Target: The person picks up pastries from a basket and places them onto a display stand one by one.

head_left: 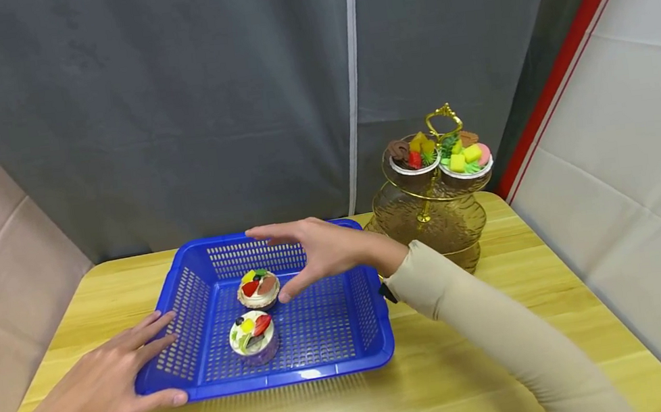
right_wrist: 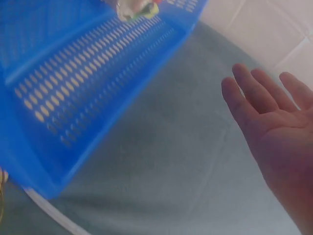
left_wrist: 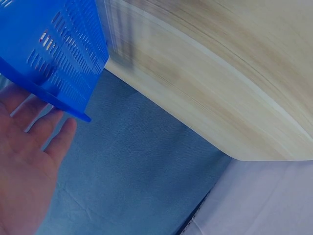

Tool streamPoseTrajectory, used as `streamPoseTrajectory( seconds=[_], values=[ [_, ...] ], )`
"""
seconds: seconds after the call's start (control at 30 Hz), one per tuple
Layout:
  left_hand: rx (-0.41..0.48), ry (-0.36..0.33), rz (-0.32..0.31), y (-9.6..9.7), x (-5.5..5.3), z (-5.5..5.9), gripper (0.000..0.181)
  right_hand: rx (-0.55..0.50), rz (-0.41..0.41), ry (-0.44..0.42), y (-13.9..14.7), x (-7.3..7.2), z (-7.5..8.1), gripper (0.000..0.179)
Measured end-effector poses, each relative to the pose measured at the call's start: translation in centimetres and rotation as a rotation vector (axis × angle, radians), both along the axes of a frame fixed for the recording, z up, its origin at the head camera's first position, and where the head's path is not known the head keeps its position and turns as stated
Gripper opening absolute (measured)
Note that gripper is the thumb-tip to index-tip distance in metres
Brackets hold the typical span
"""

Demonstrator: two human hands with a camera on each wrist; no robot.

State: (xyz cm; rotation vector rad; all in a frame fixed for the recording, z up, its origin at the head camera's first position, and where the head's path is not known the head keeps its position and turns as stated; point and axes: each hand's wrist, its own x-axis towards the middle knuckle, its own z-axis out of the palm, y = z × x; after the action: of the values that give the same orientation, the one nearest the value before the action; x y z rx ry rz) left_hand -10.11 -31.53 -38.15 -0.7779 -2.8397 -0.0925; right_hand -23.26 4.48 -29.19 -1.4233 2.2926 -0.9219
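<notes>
A blue plastic basket (head_left: 222, 387) with slotted walls stands on the table. Inside, toward its left half, sit two small toy cakes: a fruit-topped tart (head_left: 258, 290) behind and a round cake (head_left: 254, 342) with a purple side in front. My left hand (head_left: 111, 377) rests at the basket's front left corner, its fingers fairly straight along the rim; the left wrist view shows those fingers beside the basket wall (left_wrist: 68, 54). Over the basket's right half hovers my right hand (head_left: 329, 250), thumb and fingers spread, nothing between them. Its palm (right_wrist: 288, 142) is bare in the right wrist view.
Right of the basket, a gold tiered stand (head_left: 430, 218) holds two topped cups, one with chocolate and fruit (head_left: 414, 155), one with yellow cubes (head_left: 466, 158). My right forearm overlaps it in the head view. A grey curtain (head_left: 221, 109) closes the back of the wooden table (head_left: 536, 291).
</notes>
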Motion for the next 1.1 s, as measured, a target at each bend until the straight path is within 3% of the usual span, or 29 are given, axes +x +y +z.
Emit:
streamPoseTrajectory(
  seconds=[0.17, 0.57, 1.1],
  values=[
    [-0.003, -0.026, 0.017, 0.0, 0.0, 0.1, 0.088, 0.066, 0.03, -0.072, -1.2, 0.1, -1.2, 0.098],
    [-0.007, -0.038, 0.02, 0.1, -0.1, 0.3, 0.088, 0.15, 0.096, -0.142, -4.1, 0.5, -3.7, 0.092],
    [-0.007, -0.044, 0.026, 0.1, 0.0, 0.2, 0.088, 0.258, 0.097, -0.246, -6.4, 0.8, -7.1, 0.092]
  ],
)
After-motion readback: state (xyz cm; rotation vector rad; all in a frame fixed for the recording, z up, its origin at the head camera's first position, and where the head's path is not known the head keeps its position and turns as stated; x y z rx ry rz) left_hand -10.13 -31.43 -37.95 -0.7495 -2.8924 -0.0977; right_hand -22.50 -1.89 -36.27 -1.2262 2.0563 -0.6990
